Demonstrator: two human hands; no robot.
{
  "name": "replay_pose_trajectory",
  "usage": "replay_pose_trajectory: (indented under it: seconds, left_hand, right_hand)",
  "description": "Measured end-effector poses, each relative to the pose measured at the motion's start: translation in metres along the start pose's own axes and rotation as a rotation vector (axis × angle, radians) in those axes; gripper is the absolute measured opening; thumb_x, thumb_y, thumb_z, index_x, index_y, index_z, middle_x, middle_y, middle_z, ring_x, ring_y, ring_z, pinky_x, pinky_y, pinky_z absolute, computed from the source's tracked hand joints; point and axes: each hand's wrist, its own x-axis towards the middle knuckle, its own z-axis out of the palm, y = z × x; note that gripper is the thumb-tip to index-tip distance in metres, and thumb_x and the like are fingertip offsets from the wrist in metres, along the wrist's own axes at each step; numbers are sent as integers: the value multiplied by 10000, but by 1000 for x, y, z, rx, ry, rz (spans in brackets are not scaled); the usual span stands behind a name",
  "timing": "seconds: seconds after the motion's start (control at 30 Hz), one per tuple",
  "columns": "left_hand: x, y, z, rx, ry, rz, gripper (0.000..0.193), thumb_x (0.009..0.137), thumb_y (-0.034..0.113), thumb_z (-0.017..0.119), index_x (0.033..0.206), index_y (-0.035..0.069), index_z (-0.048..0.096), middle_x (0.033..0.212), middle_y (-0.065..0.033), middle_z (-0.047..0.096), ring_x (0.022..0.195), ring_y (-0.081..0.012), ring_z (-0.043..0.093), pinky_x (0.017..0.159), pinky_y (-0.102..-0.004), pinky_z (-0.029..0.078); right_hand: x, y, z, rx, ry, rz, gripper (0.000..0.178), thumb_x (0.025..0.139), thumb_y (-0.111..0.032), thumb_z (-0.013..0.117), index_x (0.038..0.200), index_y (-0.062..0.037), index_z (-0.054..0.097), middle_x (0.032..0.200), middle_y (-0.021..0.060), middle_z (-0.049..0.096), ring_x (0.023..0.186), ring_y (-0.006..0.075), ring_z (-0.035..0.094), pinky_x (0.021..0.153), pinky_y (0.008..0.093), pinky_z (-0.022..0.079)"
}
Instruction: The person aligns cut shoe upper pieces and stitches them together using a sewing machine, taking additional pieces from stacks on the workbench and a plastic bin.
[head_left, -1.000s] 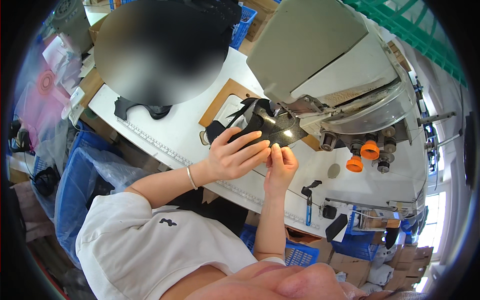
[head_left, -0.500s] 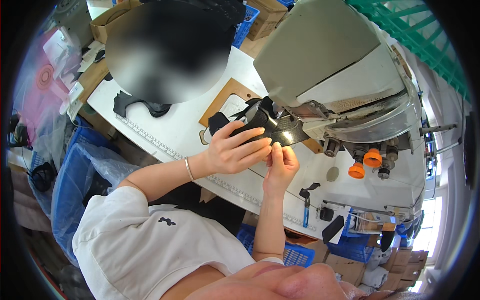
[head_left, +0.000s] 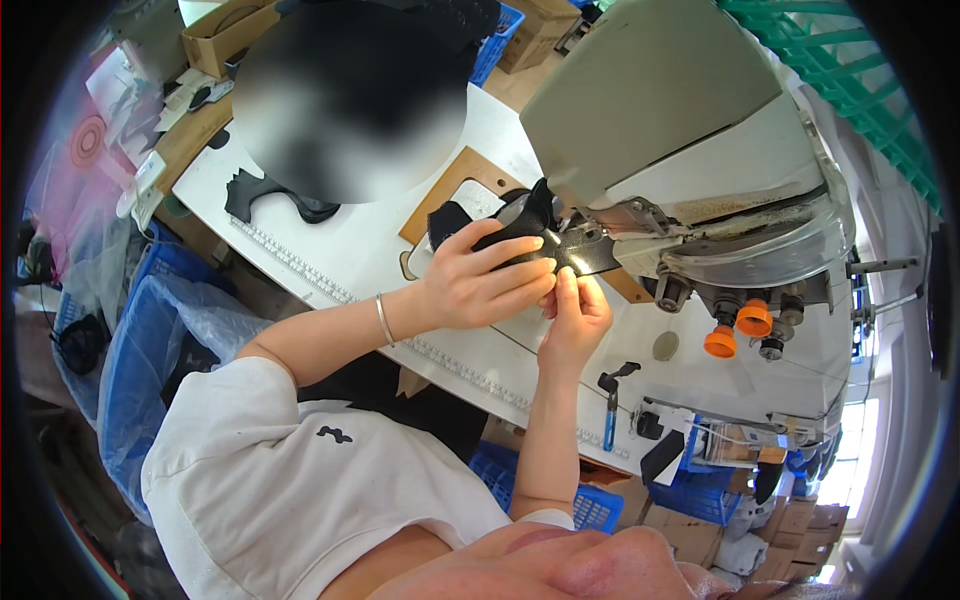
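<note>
A black, curved piece that looks like a shoe upper (head_left: 523,219) lies under the head of a sewing machine (head_left: 720,200), its glossy flap reaching beneath the needle area. My left hand (head_left: 485,278), with a bracelet at the wrist, lays its long fingers over the near side of the upper and grips it; its thumb is hidden. Close beside those fingertips, my right hand (head_left: 577,318) pinches the near edge of the same piece between thumb and forefinger. The exact stitching point is hidden by the machine head.
Another black cut piece (head_left: 275,197) rests on the white table (head_left: 370,240), which has a ruler strip along its near edge. Blue-handled snips (head_left: 610,425) lie at right. Orange knobs (head_left: 753,318) jut from the machine. A bin lined with plastic (head_left: 150,370) stands left.
Both hands and the black upper sit slightly higher and to the right in view. The upper's far part has turned a little toward the machine. Both hands keep their hold.
</note>
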Motion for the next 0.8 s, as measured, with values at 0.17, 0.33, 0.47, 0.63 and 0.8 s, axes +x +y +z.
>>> replay_pose_trajectory:
  seconds: [0.17, 0.33, 0.47, 0.63, 0.8]
  left_hand:
    - [4, -2, 3, 4, 5, 11, 126, 771, 157, 682, 890, 117, 667, 973, 11, 682, 949, -164, 655, 802, -357, 484]
    - [3, -1, 5, 8, -3, -8, 117, 758, 149, 671, 872, 121, 661, 979, 15, 673, 968, -169, 648, 815, -366, 483]
    - [5, -3, 5, 19, -18, -10, 117, 764, 184, 701, 872, 142, 694, 991, 20, 703, 996, -185, 659, 838, -378, 485]
    - [7, -5, 7, 16, -16, -16, 155, 758, 173, 696, 905, 124, 703, 1001, 11, 700, 1002, -204, 640, 852, -391, 493]
    - [10, 6, 8, 61, -104, 74, 232, 731, 136, 675, 947, 52, 695, 990, -53, 669, 952, -207, 607, 833, -333, 497]
  right_hand:
    - [8, -10, -3, -98, -3, 15, 265, 934, -144, 633, 693, -48, 580, 601, 14, 585, 532, 52, 491, 503, 204, 352]
    - [11, -19, -7, -181, -60, 26, 261, 934, -157, 637, 700, -54, 583, 581, 2, 571, 529, 46, 487, 504, 195, 339]
    - [14, -24, -10, -298, -91, 52, 236, 929, -172, 644, 733, -48, 602, 603, -15, 566, 542, 49, 489, 519, 207, 345]
    - [16, -20, -21, -965, 151, -509, 119, 833, -97, 694, 894, -12, 636, 859, 93, 629, 792, 213, 606, 712, 327, 462]
    - [51, 1, -52, -1235, 1, -774, 389, 810, 47, 604, 1154, -104, 700, 972, 111, 674, 859, 252, 614, 819, 354, 473]
